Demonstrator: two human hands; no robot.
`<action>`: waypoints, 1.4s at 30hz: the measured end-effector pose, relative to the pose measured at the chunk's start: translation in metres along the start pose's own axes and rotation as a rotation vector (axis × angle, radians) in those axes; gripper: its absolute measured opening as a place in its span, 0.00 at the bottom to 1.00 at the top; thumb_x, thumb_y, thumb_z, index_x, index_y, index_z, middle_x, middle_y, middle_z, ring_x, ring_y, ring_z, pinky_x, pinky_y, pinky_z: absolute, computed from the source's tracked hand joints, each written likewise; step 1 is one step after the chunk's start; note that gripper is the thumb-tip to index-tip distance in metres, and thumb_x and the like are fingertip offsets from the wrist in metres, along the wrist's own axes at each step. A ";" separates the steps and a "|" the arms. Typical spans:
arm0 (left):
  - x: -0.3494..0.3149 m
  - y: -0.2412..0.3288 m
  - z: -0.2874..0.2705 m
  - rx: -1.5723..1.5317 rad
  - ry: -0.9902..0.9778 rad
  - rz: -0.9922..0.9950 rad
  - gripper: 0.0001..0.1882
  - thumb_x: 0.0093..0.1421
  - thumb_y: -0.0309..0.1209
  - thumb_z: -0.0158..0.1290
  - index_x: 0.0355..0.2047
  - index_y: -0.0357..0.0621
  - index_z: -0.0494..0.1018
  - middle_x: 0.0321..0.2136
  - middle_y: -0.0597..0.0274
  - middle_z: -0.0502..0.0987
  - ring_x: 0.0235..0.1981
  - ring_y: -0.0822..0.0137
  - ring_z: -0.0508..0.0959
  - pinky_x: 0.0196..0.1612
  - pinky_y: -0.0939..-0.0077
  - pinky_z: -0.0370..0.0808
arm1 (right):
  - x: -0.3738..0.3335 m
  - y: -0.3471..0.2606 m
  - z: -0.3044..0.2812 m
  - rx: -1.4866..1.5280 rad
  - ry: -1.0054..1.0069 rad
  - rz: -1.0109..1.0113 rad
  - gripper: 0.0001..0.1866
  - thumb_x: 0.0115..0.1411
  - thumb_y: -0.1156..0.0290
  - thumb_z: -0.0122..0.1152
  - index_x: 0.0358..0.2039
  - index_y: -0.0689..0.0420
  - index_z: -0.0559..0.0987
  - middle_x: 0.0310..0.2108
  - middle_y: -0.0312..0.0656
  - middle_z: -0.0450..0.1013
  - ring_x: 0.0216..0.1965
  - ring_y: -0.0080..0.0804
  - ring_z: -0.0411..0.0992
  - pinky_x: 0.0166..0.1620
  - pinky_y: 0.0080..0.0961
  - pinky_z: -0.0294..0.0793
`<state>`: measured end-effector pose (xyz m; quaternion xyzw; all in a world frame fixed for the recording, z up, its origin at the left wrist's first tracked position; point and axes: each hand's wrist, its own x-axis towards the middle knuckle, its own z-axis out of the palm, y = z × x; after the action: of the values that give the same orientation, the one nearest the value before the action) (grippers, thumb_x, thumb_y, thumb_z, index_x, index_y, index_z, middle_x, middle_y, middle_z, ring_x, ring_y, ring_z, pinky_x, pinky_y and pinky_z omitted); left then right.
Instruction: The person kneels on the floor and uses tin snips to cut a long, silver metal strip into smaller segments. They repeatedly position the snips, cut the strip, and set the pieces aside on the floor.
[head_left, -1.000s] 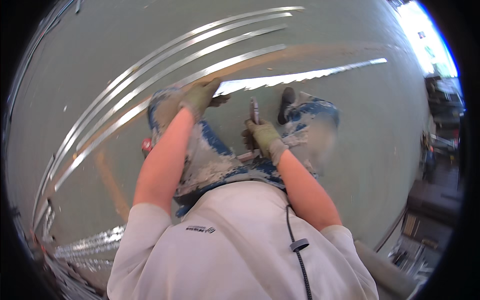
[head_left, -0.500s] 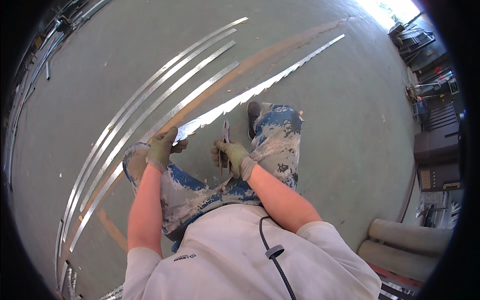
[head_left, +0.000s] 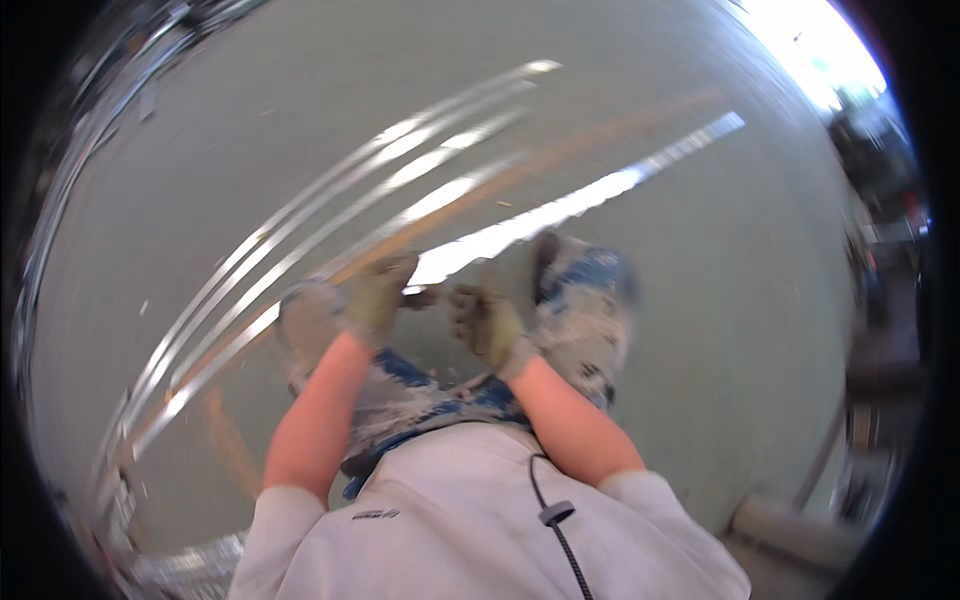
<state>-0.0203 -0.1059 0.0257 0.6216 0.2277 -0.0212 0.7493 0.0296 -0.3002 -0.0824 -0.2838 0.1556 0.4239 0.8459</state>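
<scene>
My left hand [head_left: 380, 298], in an olive work glove, is closed on the near end of a long shiny metal strip [head_left: 530, 224] with a jagged, notched lower edge. The strip runs away to the far right over the floor. Just right of that end, my gloved right hand [head_left: 489, 325] is curled with its fingers toward the strip. It grips a plier-like hand tool, clear half a second ago but now smeared by motion and mostly lost to sight. Both hands are above my camouflage-trousered legs [head_left: 590, 310].
Several plain metal strips [head_left: 440, 196] lie side by side on the grey-green floor [head_left: 720, 330] to the left. An orange-brown line [head_left: 600, 137] crosses it. More long metal pieces [head_left: 65, 190] line the far left. Thick rolls [head_left: 800, 530] lie at the lower right.
The whole view has shifted and blurred. My right hand has turned inward and come closer to my left hand and the strip's end. The tool no longer shows clearly.
</scene>
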 end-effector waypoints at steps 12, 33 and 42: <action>0.004 -0.008 0.042 0.815 0.012 0.496 0.17 0.66 0.43 0.54 0.39 0.41 0.82 0.40 0.48 0.85 0.35 0.55 0.86 0.40 0.59 0.82 | 0.000 -0.044 0.014 -0.133 -0.205 -0.214 0.29 0.71 0.42 0.54 0.59 0.52 0.78 0.51 0.43 0.81 0.47 0.42 0.80 0.51 0.43 0.81; -0.061 0.024 0.042 0.161 -0.019 0.244 0.25 0.69 0.55 0.50 0.48 0.49 0.82 0.38 0.63 0.86 0.43 0.65 0.85 0.53 0.65 0.78 | 0.010 -0.234 -0.133 0.309 -0.192 -0.333 0.16 0.66 0.79 0.57 0.51 0.75 0.77 0.47 0.59 0.80 0.51 0.49 0.80 0.59 0.45 0.81; -0.098 -0.110 -0.180 0.361 0.641 -0.061 0.22 0.67 0.47 0.58 0.49 0.39 0.81 0.37 0.60 0.85 0.37 0.73 0.82 0.44 0.75 0.79 | -0.045 -0.208 -0.111 0.199 -0.337 -0.325 0.19 0.69 0.78 0.55 0.56 0.77 0.73 0.49 0.59 0.79 0.51 0.47 0.79 0.52 0.39 0.85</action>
<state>-0.1993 0.0146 -0.0616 0.7119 0.4618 0.1126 0.5170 0.1679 -0.4966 -0.0751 -0.1458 0.0057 0.3064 0.9407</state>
